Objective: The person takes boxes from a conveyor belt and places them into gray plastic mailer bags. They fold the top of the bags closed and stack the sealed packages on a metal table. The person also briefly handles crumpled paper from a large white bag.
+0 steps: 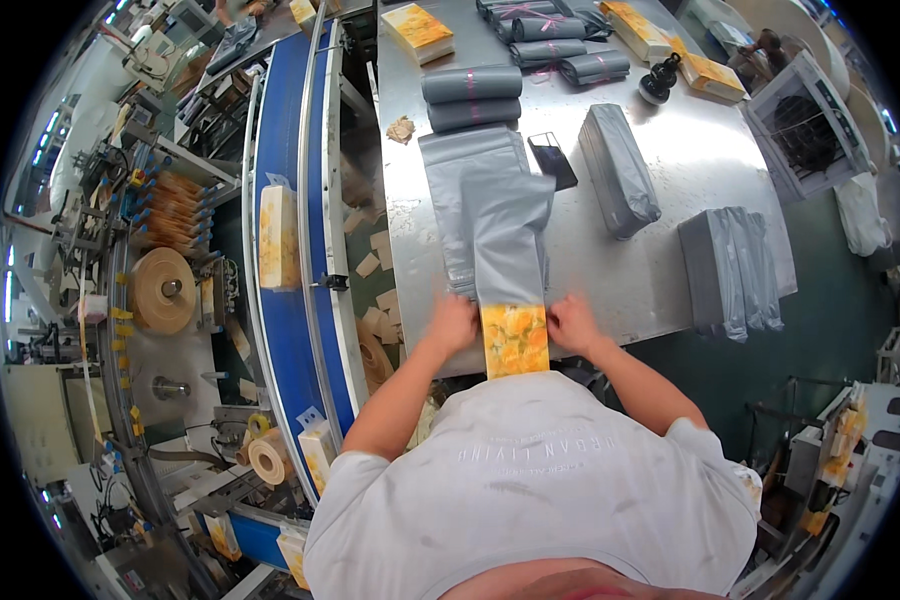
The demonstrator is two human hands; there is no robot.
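Observation:
A grey plastic mailing bag (510, 235) lies at the table's near edge, its mouth around the far end of a yellow floral pack (516, 345). The pack's near end shows outside the bag, close to my shirt. My left hand (454, 322) is closed at the left edge of the bag's mouth. On the other side my right hand (574, 322) is closed at the right edge, knuckles up. Both hands are slightly blurred and their fingertips partly hidden. Under this bag lies a stack of flat grey bags (448, 185).
Rolled grey bags (472, 88), a black phone-like object (553, 162), a black bottle-shaped thing (659, 80) and upright grey bag stacks (618, 172) stand on the metal table (630, 290). Left of it, a blue conveyor (288, 130) carries a floral pack (278, 236).

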